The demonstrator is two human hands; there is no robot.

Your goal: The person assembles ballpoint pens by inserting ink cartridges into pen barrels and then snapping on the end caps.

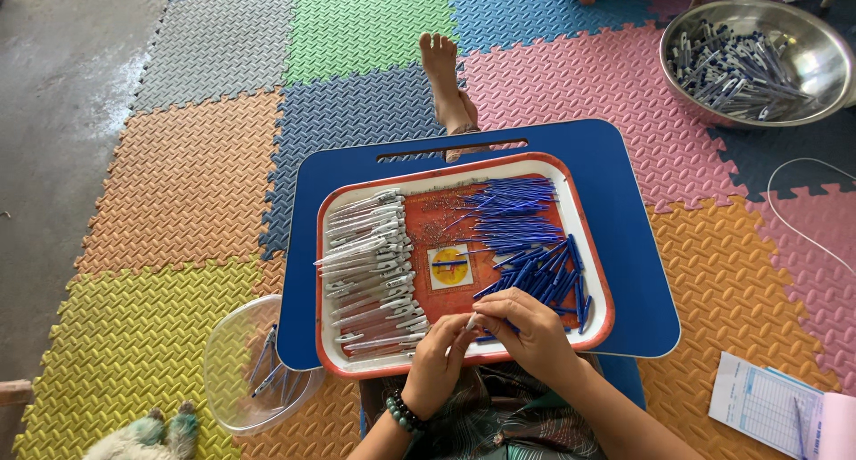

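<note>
My right hand [532, 332]: palm down, fingers curled inward over the near edge of the tray, thumb and fingertips pinched on a small pale pen part [472, 321]; wrist angled in from the lower right. My left hand [437, 357]: knuckles up, fingers bent and closed toward the same small pale pen part, meeting the right hand's fingertips at it; whether the left fingers actually grip it I cannot tell; a dark green beaded bracelet [406, 413] sits on that wrist.

Beneath both hands: a rectangular tray with an orange-red floor and white rim [599, 273]; its near rim lies under my fingers. On the tray, right side: a loose heap of short dark blue plastic pen pieces [539, 273]; beyond it, thin blue ink refills [513, 209] lying in rough rows. Left side: a column of white-and-clear pen barrels [373, 273], stacked crosswise. Centre: a small square yellow-and-white card [450, 266].

Under the tray: a blue lap table with a slot handle [624, 184]; my bare foot [446, 81] stretches out past its far edge. Left of the lap table: a clear plastic bowl [245, 362] holding a few pens. Far right: a round steel bowl [807, 45] heaped with finished pens. All on coloured interlocking foam floor mats [214, 201].
</note>
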